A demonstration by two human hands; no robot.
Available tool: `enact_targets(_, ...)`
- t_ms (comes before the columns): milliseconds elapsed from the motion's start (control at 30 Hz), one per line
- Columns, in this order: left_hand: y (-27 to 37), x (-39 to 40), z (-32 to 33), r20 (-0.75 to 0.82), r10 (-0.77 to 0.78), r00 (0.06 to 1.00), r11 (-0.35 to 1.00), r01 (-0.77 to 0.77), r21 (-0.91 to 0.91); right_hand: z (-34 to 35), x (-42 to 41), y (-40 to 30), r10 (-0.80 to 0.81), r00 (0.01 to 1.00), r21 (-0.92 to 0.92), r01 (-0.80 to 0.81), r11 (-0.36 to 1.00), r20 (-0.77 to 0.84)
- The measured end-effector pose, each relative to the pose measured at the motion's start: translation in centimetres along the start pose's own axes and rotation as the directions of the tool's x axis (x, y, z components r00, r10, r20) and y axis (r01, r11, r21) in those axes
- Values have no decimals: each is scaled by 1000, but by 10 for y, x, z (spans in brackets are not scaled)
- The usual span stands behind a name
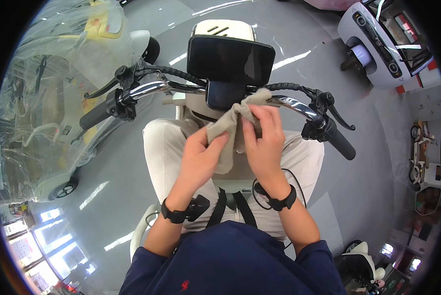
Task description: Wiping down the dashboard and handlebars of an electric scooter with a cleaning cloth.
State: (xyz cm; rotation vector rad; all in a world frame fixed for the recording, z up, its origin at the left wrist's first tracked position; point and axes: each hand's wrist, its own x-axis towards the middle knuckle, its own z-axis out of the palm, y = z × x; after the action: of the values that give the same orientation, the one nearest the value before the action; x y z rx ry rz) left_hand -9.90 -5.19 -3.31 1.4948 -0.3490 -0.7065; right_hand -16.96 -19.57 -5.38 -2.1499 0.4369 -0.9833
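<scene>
Both of my hands grip one grey-beige cloth, bunched into folds in front of the handlebar. My left hand pinches its left part between thumb and fingers, and a flap hangs below. With fingertips bent, my right hand holds the upper right part. The cloth's top end overlaps the chrome handlebar just right of centre; whether it touches the bar I cannot tell. Right behind the cloth is a small dark display panel. Above that sits a wide black screen, dark and reflective.
A black grip with brake lever ends each side of the bar, left grip and right grip. To the left stands a vehicle under clear plastic sheeting. A small white vehicle is at upper right. Cables hang near my right wrist.
</scene>
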Motion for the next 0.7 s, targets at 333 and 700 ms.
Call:
enact_targets(333,2,31,-14,-200,61,978,988,-87,-125,31,71,-33,-410,912,-612,324,722,-2)
enact_targets(700,-61,46,-13,-240,-8,971,1000,10,8,74,84,26,-262,948,-561,317,765,179)
